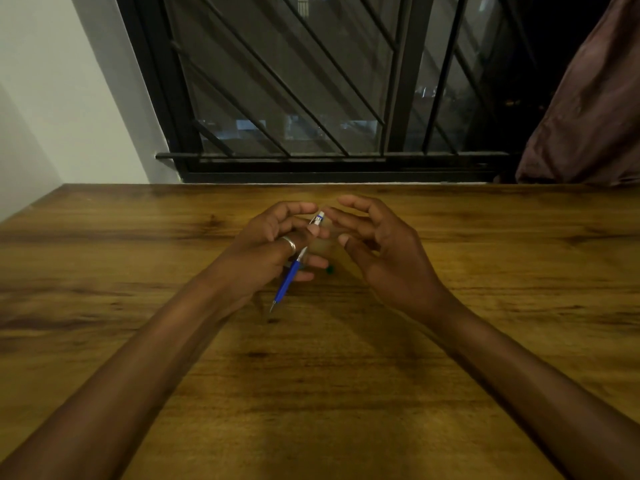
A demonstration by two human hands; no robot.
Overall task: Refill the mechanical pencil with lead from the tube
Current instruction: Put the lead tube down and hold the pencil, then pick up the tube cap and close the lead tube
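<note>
Near the table's (pixel 138 254) far edge, the left hand (pixel 273 244) grips the pencil (pixel 289 278), top end tilted toward the right hand (pixel 381 251), which is loose and empty, likely to reach its cap.

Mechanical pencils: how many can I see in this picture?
1. The blue mechanical pencil is held in the left hand above the wooden table, its tip pointing back toward the person. Another could lie hidden behind the hands.
</note>
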